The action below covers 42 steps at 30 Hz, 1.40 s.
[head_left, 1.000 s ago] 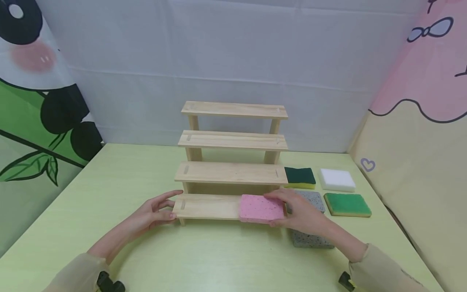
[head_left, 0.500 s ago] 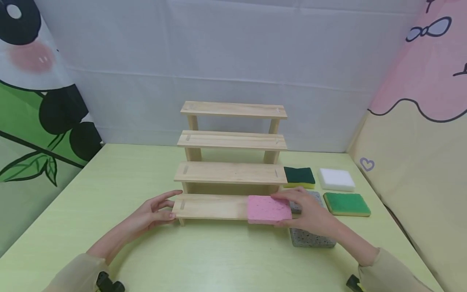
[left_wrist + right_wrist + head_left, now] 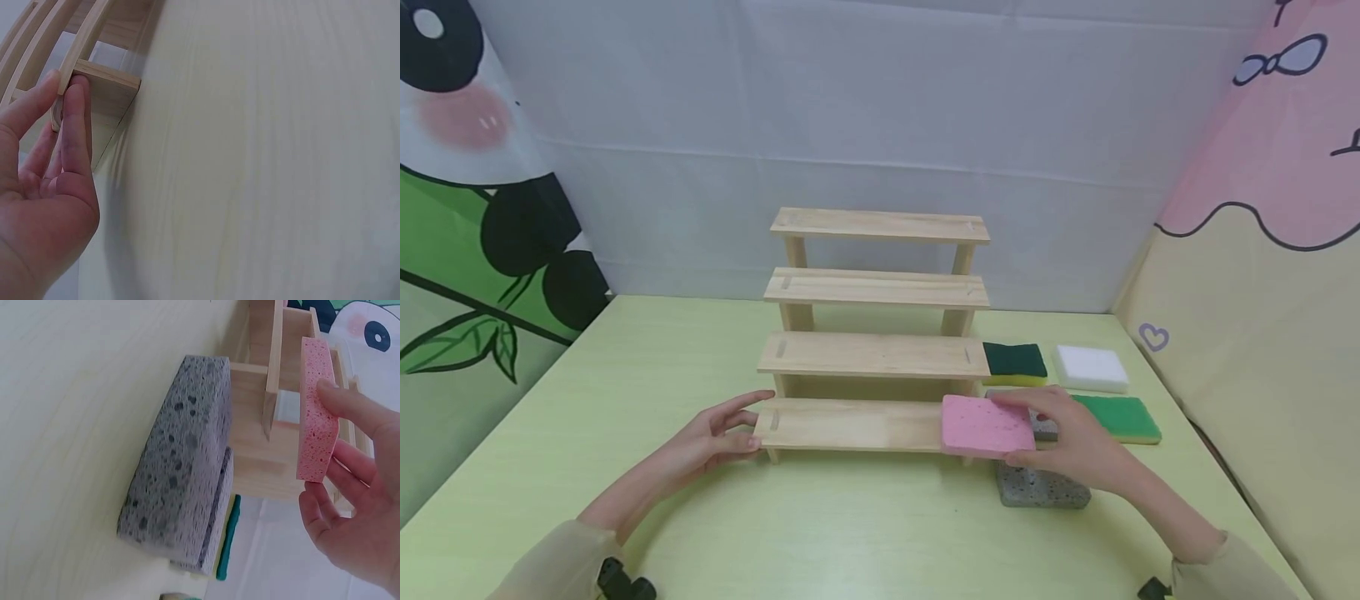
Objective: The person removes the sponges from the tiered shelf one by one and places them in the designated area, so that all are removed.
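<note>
A stepped wooden rack [image 3: 850, 425] with several shelf boards stands in the middle of the table. At its front left corner my left hand [image 3: 722, 433] pinches the end of the lowest board, thumb on top and fingers underneath in the left wrist view. My right hand [image 3: 1078, 442] holds a pink speckled sponge [image 3: 981, 427] by its right side, between thumb and fingers. In the head view the sponge overlaps the right end of the lowest board. The right wrist view shows it beside the rack's boards, apart from the large grey sponge [image 3: 175, 450].
Right of the rack lie a second grey sponge [image 3: 1047, 429], partly hidden by my right hand, a dark green and yellow sponge [image 3: 1015, 360], a white sponge [image 3: 1092, 369] and a green scouring sponge [image 3: 1123, 419]. A pale cloth wall [image 3: 880, 108] rises behind the table.
My right hand has moved the pink sponge rightward along the lowest board, and slightly up most recently. My left hand has stayed at the board's left end.
</note>
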Each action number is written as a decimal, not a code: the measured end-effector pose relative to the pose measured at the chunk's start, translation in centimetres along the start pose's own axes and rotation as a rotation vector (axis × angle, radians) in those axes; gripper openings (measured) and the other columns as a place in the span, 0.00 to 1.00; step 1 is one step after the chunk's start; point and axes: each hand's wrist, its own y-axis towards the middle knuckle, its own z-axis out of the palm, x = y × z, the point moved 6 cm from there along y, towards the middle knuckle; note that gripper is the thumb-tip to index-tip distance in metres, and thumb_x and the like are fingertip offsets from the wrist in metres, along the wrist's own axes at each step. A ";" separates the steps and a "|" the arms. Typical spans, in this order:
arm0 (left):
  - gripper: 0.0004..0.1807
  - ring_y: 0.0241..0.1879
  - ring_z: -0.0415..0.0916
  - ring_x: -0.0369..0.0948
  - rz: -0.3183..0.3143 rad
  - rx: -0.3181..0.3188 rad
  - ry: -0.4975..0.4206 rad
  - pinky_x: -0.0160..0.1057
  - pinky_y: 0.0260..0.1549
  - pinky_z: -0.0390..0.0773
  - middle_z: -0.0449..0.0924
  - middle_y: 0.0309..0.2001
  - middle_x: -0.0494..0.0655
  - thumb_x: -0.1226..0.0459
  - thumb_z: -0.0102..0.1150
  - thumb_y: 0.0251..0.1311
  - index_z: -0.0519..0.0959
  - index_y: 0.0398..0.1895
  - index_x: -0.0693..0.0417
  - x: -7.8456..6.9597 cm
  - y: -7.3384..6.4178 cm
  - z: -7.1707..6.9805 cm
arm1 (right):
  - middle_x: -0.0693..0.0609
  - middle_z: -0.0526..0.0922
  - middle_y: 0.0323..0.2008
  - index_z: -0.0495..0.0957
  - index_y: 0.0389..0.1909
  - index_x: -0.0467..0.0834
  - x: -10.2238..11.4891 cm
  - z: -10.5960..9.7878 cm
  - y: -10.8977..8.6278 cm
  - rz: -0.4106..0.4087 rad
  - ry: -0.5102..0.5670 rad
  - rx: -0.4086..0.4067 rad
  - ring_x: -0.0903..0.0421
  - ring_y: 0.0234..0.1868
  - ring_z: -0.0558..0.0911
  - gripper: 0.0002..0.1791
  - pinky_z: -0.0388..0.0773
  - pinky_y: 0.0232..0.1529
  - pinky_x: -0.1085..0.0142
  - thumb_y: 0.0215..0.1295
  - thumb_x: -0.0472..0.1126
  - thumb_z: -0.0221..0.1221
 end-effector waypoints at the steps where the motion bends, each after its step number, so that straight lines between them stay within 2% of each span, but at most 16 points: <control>1: 0.40 0.50 0.81 0.35 0.005 0.005 0.000 0.33 0.52 0.82 0.79 0.54 0.41 0.66 0.55 0.68 0.49 0.79 0.50 0.0 0.0 0.0 | 0.57 0.80 0.60 0.75 0.64 0.55 -0.1 -0.2 -0.2 -0.003 -0.006 -0.001 0.61 0.52 0.73 0.39 0.80 0.50 0.60 0.48 0.51 0.76; 7: 0.40 0.51 0.81 0.35 0.008 0.005 0.004 0.33 0.52 0.82 0.79 0.54 0.40 0.66 0.55 0.69 0.48 0.79 0.50 0.0 0.0 0.0 | 0.54 0.80 0.59 0.74 0.65 0.52 -0.7 -1.3 -1.2 -0.040 -0.048 -0.016 0.65 0.50 0.73 0.40 0.79 0.45 0.65 0.47 0.48 0.76; 10: 0.39 0.51 0.81 0.35 0.008 0.005 0.010 0.33 0.52 0.82 0.79 0.54 0.41 0.65 0.55 0.69 0.48 0.79 0.50 -0.1 0.0 0.0 | 0.55 0.80 0.59 0.74 0.65 0.53 -1.3 -1.6 -1.7 -0.039 -0.076 -0.009 0.66 0.50 0.74 0.41 0.80 0.45 0.64 0.46 0.46 0.77; 15: 0.40 0.50 0.81 0.35 0.003 0.004 0.004 0.33 0.51 0.82 0.79 0.54 0.40 0.66 0.56 0.68 0.49 0.79 0.50 -0.1 0.0 0.1 | 0.54 0.80 0.60 0.74 0.64 0.52 -2.0 -2.0 -2.5 -0.031 -0.100 0.008 0.60 0.54 0.77 0.41 0.83 0.46 0.61 0.45 0.45 0.77; 18: 0.39 0.50 0.81 0.35 -0.001 0.001 0.007 0.33 0.51 0.82 0.79 0.53 0.40 0.66 0.56 0.68 0.49 0.79 0.50 -0.1 0.0 0.1 | 0.55 0.80 0.59 0.75 0.63 0.51 -2.4 -2.4 -3.1 -0.045 -0.106 0.001 0.63 0.55 0.77 0.40 0.83 0.47 0.62 0.44 0.42 0.78; 21: 0.39 0.50 0.81 0.35 0.007 0.007 0.012 0.33 0.51 0.82 0.79 0.53 0.41 0.65 0.55 0.69 0.49 0.79 0.50 -0.2 0.0 0.2 | 0.54 0.81 0.58 0.75 0.63 0.50 -3.0 -2.9 -3.6 -0.054 -0.119 -0.002 0.68 0.55 0.76 0.40 0.84 0.47 0.62 0.43 0.41 0.77; 27: 0.39 0.51 0.81 0.36 0.029 0.018 0.001 0.34 0.52 0.82 0.79 0.54 0.41 0.66 0.55 0.68 0.50 0.79 0.50 -0.3 0.0 0.3 | 0.51 0.80 0.59 0.75 0.64 0.48 -4.1 -3.9 -4.9 -0.040 -0.144 -0.005 0.74 0.55 0.72 0.41 0.83 0.46 0.65 0.44 0.44 0.77; 31: 0.39 0.51 0.81 0.35 0.033 0.021 0.000 0.34 0.52 0.82 0.79 0.54 0.41 0.67 0.55 0.68 0.50 0.79 0.50 -0.3 -0.1 0.2 | 0.53 0.80 0.58 0.75 0.63 0.49 -4.8 -4.5 -5.6 -0.048 -0.156 -0.014 0.74 0.53 0.71 0.40 0.82 0.44 0.67 0.45 0.47 0.77; 36: 0.40 0.51 0.80 0.35 0.027 0.017 0.001 0.33 0.52 0.81 0.78 0.54 0.41 0.67 0.56 0.68 0.49 0.79 0.50 -0.2 0.0 0.2 | 0.53 0.81 0.54 0.76 0.62 0.47 -5.7 -5.1 -6.5 -0.073 -0.162 -0.027 0.74 0.50 0.71 0.40 0.82 0.41 0.70 0.43 0.43 0.78; 42: 0.40 0.51 0.80 0.36 0.017 0.010 0.004 0.34 0.52 0.81 0.79 0.54 0.42 0.66 0.56 0.68 0.49 0.79 0.50 -0.1 0.0 0.0 | 0.52 0.79 0.54 0.74 0.64 0.49 -7.5 -5.7 -7.4 -0.036 -0.223 0.004 0.73 0.48 0.68 0.43 0.77 0.37 0.72 0.41 0.42 0.78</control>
